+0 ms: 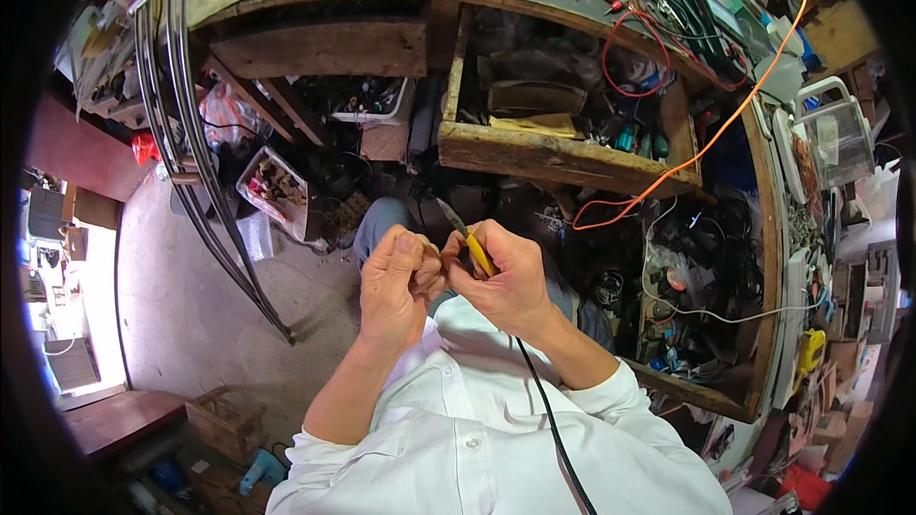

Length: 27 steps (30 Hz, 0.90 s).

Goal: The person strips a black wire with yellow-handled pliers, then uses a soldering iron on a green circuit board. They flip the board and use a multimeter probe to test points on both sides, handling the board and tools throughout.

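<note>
Pliers (479, 252) partly visible in right hand (509, 278)

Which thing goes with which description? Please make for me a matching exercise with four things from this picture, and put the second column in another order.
Column one:
1. yellow-handled tool
2. black cord
3. orange cord
4. wooden drawer

Column two:
A. curving down at the right
B. pulled open
C. gripped in the right hand
D. running down in front of the white shirt

Right pairs: 1-C, 2-D, 3-A, 4-B
</note>
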{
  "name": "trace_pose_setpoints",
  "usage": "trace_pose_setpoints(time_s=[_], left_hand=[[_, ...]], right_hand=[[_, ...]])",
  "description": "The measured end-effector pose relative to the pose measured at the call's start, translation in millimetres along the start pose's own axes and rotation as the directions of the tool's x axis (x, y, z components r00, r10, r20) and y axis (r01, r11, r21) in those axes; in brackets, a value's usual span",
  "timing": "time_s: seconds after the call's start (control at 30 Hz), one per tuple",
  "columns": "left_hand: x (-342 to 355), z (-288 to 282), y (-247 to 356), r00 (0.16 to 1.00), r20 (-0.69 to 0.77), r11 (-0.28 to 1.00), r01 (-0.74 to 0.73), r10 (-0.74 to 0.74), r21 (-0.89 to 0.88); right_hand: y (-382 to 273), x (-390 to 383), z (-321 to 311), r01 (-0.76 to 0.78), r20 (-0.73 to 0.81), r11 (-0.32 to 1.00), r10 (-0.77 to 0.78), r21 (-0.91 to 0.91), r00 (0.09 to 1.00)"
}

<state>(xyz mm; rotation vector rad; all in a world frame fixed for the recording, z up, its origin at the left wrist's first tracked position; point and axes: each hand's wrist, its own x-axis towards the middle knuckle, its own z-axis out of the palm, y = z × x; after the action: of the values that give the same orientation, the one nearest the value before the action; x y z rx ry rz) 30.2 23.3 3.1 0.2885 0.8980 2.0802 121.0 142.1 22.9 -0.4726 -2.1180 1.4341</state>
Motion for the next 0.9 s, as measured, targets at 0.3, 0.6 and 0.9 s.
trace_pose_setpoints(time_s=[0.3, 0.6, 0.9], left_hand=[[3, -12, 39, 0.992, 0.035, 0.992, -0.122, 0.123, -0.041], [4, -13, 33, 1.0, 0.015, 1.0, -0.022, 0.022, 0.003], [5, -16, 36, 0.989, -0.069, 0.981, 0.117, -0.129, -0.157]], right_hand=[[22, 9, -39, -0.315, 0.031, 0.836, 0.338, 0.45, 0.941], [19, 6, -36, -0.428, 0.194, 0.566, 0.427, 0.704, 0.883], [20, 8, -29, -0.345, 0.118, 0.762, 0.338, 0.547, 0.934]])
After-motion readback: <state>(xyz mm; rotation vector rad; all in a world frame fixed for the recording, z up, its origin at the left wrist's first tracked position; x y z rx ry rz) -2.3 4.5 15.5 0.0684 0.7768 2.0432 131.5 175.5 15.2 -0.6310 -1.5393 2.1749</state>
